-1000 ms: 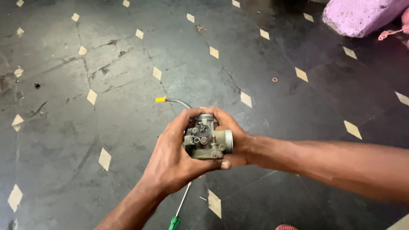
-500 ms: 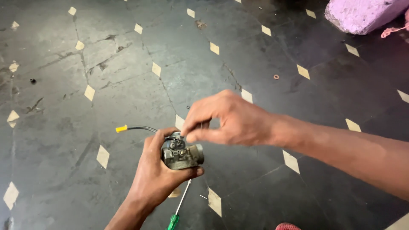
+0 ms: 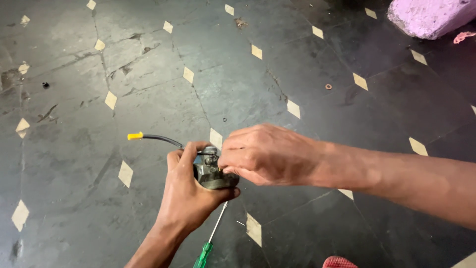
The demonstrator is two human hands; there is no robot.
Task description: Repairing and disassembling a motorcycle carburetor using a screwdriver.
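Head view. The left hand [image 3: 191, 191] cups a small grey metal carburetor [image 3: 214, 173] above the dark tiled floor [image 3: 148, 84], its grip pressed around the body from below. The right hand [image 3: 265, 154] sits on top of the carburetor, fingertips pinched together at a small fitting (the part itself is hidden). A black hose [image 3: 161, 139] with a yellow tip [image 3: 135, 135] runs leftward from the carburetor. A green-handled screwdriver [image 3: 210, 240] lies on the floor just below the carburetor. A purple block [image 3: 426, 17] lies well apart, far up and right of it.

Left hand [image 3: 186, 191] cups upward in a closed grip; right hand [image 3: 265, 154] pinches with fingertips beside it.
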